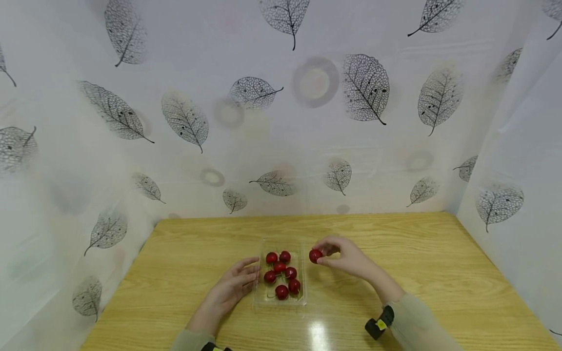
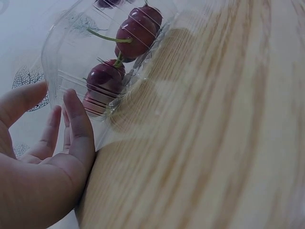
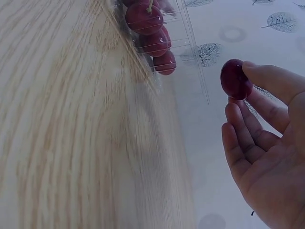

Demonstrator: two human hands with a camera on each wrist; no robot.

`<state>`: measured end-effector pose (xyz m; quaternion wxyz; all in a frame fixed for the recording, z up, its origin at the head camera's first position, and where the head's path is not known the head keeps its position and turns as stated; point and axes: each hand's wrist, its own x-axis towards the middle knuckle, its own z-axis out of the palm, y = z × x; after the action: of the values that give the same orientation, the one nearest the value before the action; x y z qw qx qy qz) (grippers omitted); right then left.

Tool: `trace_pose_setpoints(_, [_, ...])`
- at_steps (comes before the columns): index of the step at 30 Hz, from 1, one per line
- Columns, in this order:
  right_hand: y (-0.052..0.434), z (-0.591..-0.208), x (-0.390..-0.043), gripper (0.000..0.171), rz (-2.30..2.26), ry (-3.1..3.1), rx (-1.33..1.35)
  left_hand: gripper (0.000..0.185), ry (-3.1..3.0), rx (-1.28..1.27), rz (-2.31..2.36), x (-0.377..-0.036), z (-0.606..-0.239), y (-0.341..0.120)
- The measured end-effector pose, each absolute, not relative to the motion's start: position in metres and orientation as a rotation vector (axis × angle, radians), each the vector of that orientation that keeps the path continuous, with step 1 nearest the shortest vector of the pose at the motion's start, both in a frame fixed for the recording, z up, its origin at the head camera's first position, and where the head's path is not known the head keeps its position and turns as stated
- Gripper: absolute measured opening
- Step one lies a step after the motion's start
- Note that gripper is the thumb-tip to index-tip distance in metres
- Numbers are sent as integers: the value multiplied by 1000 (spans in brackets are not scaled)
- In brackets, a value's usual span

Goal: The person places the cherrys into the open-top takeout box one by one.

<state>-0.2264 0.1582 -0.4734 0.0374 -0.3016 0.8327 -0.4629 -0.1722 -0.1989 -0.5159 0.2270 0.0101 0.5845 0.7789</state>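
Between the hands a clear plastic box [image 1: 303,298] stands on the table, with several dark red cherries [image 1: 282,292] inside, some with green stems. My right hand [image 1: 347,257] is just right of the box and pinches a single cherry [image 3: 234,78] between thumb and fingers, raised over the tabletop. On the opposite side, my left hand [image 1: 231,286] lies alongside the box, its fingers loosely bent and the fingertips right at the box's wall. In the left wrist view the thumb and fingers [image 2: 78,119] show close to the ribbed end of the box.
The wooden table [image 1: 197,243] extends around the box on all sides. Behind it and at both sides hang pale sheets [image 1: 281,136] printed with dark leaves. A bright reflection shows on the tabletop in front. Each wrist wears a black strap [image 1: 380,322].
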Motion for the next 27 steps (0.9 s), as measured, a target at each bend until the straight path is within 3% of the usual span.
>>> trace_pose_setpoints(27, [114, -468, -240, 30, -1404, 2513, -1032, 61, 1602, 22, 2143, -173, -516, -199])
